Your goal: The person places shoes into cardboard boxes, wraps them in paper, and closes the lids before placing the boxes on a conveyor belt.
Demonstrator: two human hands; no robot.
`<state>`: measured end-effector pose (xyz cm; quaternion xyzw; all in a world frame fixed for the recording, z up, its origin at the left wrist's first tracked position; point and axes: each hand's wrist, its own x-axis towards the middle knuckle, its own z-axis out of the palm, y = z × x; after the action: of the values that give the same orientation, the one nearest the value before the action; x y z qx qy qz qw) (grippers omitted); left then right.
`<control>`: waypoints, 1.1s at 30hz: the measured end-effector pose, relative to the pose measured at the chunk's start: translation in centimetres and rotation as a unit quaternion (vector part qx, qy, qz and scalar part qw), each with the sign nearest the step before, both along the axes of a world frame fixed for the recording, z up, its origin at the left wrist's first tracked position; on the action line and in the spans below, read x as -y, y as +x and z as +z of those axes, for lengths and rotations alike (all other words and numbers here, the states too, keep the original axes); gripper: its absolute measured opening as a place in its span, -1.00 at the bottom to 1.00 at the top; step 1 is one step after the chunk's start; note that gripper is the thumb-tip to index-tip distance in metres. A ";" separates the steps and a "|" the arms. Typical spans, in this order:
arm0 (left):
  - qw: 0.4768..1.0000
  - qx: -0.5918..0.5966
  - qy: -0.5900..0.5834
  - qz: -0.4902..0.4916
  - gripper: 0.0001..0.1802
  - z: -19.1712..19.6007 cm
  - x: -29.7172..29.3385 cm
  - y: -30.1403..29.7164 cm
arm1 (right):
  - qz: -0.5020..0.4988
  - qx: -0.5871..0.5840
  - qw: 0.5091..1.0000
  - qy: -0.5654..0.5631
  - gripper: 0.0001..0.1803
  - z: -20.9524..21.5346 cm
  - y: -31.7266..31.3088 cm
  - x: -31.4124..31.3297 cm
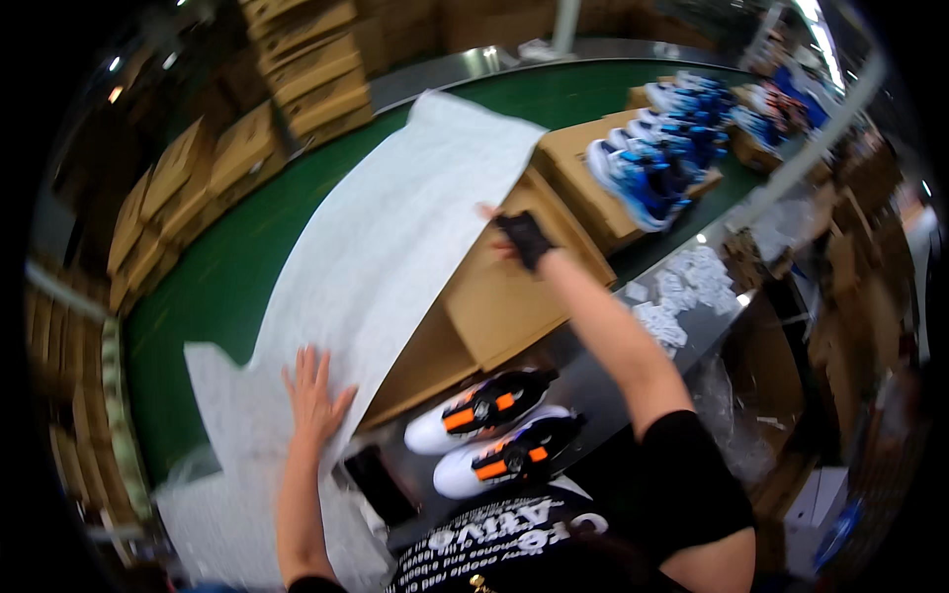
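A large sheet of white tissue paper (366, 237) lies across an open cardboard shoe box (514, 287) and hangs over its left side. My left hand (314, 400) rests on the paper near its lower part, fingers spread. My right hand (524, 237), in a black fingerless glove, reaches over the box at the paper's right edge; its fingers look apart, with one fingertip at the paper. Close to me, beside the box, sits a pair of sneakers, white with black and orange: one shoe (427, 433) behind the other (460, 474).
A dark phone (381, 484) lies left of the sneakers. Blue-and-white sneakers (643, 178) stand on boxes at the right of the green conveyor belt (336, 178). Small white paper pieces (692, 282) are heaped on the metal edge. Stacked cardboard boxes (306, 74) line the far side.
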<state>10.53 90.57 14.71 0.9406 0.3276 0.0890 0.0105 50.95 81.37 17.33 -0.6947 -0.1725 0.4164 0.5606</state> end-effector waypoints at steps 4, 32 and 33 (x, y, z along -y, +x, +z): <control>0.999 0.009 -0.003 -0.033 -0.18 0.2 0.6 0.1 | -0.121 0.082 0.988 0.040 -0.64 -5.5 0.7 -8.6; 0.661 0.480 -0.496 0.293 -0.58 -8.9 -1.0 0.0 | 0.476 0.486 0.731 -0.059 -0.48 0.3 -17.3 21.0; 0.667 0.489 -0.485 0.283 -0.58 -8.1 -0.5 0.3 | 0.499 0.425 0.748 -0.100 -0.47 1.6 -17.5 19.9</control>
<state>10.82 91.11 6.59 0.4861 0.5232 0.3638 0.5980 33.49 61.45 18.97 -0.6670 -0.6725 0.3134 0.0684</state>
